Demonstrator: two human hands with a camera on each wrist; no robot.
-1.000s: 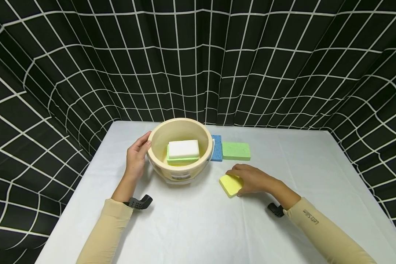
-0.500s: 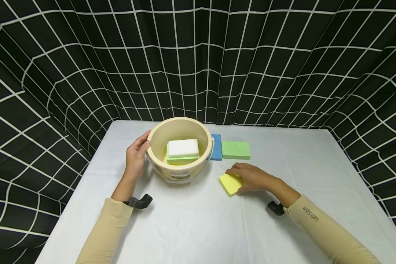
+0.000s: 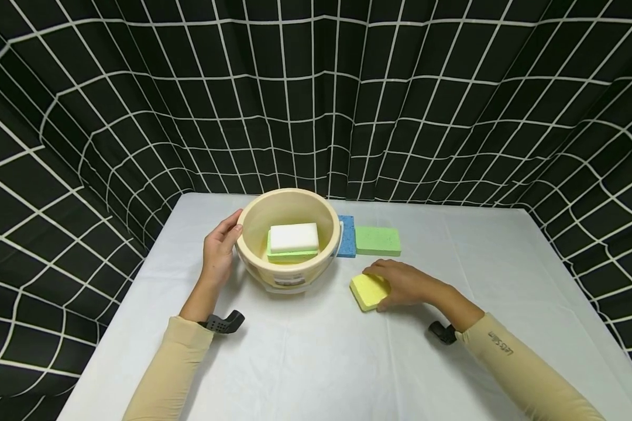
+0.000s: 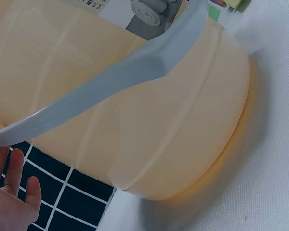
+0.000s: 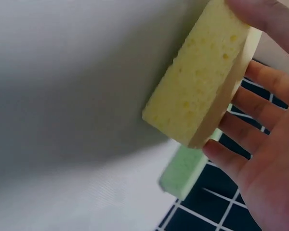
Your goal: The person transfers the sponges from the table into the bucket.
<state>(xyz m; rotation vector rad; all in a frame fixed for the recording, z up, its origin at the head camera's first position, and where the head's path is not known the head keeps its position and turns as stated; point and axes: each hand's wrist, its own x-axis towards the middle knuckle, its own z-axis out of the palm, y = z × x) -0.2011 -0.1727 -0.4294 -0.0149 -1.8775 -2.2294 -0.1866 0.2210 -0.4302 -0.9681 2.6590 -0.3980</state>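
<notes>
A cream bucket [image 3: 258, 257] stands left of centre. Inside it, a white sponge block [image 3: 294, 237] lies on a light green sponge [image 3: 293, 257]. My left hand [image 3: 219, 250] holds the bucket's left rim with the thumb at the edge; in the left wrist view, several fingers spread beside the bucket wall [image 4: 183, 134]. My right hand [image 3: 400, 283] grips a yellow sponge [image 3: 367, 292] between thumb and fingers, right of the bucket and close over the table. The right wrist view shows the sponge's porous face [image 5: 197, 82], thumb at its upper end, fingertips along its side.
Behind the yellow sponge, a green sponge [image 3: 378, 241] lies on the white-covered table [image 3: 305, 368]. A blue sponge [image 3: 347, 237] lies beside it, partly hidden by the bucket. A black curtain with white grid lines [image 3: 316, 93] hangs along the back and sides.
The yellow sponge has tilted slightly in my right hand, its near edge rising a little. My left hand and the bucket stay in place.
</notes>
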